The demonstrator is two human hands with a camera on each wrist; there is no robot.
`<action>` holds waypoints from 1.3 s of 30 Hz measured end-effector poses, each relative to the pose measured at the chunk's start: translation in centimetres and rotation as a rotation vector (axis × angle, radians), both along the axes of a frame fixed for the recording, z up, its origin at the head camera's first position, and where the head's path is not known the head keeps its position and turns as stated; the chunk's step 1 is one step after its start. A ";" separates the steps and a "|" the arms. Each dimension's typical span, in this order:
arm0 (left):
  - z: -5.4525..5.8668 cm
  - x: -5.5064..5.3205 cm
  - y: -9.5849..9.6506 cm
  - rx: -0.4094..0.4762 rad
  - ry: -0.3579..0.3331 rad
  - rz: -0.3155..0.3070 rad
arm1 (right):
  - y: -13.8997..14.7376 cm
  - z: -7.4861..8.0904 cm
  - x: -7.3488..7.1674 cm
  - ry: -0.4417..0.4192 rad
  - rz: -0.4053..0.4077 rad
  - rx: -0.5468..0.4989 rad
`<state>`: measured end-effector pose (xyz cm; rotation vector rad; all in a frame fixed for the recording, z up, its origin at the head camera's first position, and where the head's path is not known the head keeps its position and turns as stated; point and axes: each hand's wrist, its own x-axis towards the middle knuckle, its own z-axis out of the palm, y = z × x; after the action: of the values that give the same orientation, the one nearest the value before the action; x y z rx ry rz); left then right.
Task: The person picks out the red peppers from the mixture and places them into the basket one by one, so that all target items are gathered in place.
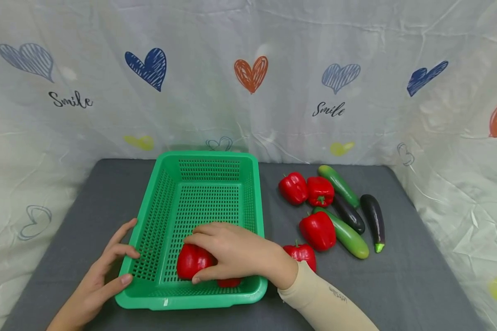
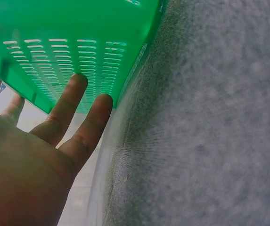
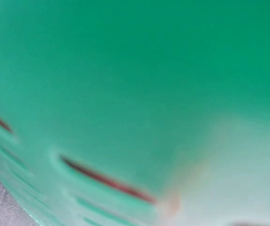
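Inside the green perforated basket (image 1: 209, 301), my right hand (image 1: 228, 248) grips a red bell pepper (image 1: 192, 262) near the front, fingers over its top and thumb at its side. Another red bell pepper (image 1: 229, 282) shows partly under that hand. My left hand (image 1: 95, 280) rests at the basket's left side, thumb and fingertips on the rim. The left wrist view shows two of its fingers (image 2: 95, 125) stretched out against the basket's outer wall. Blurred green basket wall (image 3: 125, 70) fills most of the right wrist view, and the right hand's grip is hidden there.
Right of the basket lie several red bell peppers (image 1: 317, 231), one partly behind the right forearm. Beside them are green cucumber-like vegetables (image 1: 338, 184) and dark eggplants (image 1: 372, 216). A grey cloth (image 1: 406, 276) covers the table; a white printed curtain (image 1: 290, 124) hangs behind.
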<state>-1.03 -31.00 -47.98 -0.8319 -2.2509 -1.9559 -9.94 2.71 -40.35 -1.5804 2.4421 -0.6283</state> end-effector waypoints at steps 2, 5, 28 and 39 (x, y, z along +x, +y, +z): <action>0.1 0.0 0.0 -0.006 -0.001 0.005 | -0.1 -0.1 0.0 0.001 -0.001 0.010; 0.1 0.0 0.0 -0.011 0.000 0.009 | -0.2 -0.2 0.1 0.006 0.001 0.032; -0.2 -0.3 0.0 0.042 0.048 -0.032 | -0.4 -0.4 0.2 -0.022 0.002 0.132; -0.3 -0.3 0.0 0.046 0.047 -0.033 | -0.3 -0.5 0.5 -0.026 -0.033 0.142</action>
<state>-1.33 -30.98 -48.24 -0.9063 -2.1716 -1.9720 -9.48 2.37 -40.89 -1.4714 2.4391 -0.4652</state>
